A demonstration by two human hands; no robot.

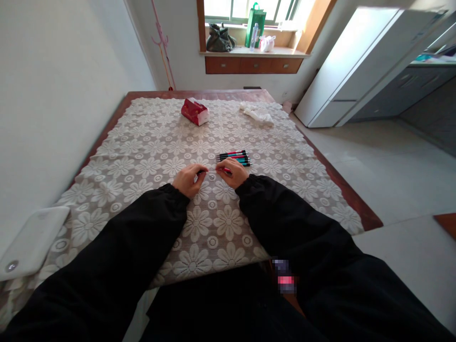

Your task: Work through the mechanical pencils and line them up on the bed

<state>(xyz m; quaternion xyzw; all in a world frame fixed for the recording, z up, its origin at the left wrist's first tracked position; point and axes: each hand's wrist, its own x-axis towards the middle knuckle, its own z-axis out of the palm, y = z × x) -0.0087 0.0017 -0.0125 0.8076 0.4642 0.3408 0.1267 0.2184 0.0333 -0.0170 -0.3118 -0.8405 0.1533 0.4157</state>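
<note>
Red-tipped pen [217, 171] pinched between both hands [210, 176], beside the pen row [233, 157].

Pen [218, 171] between my hands.
I see it lying level, pink end rightward, just above the table, near side of the pens.

your daylight comes from the window [249, 9] straight ahead, blown out to white; the white cabinet [359, 52] glares too. the lace cloth [149, 152] is evenly lit with soft shadows. wide-angle bending curves the edges, and your black sleeves [107, 266] lose detail
</note>
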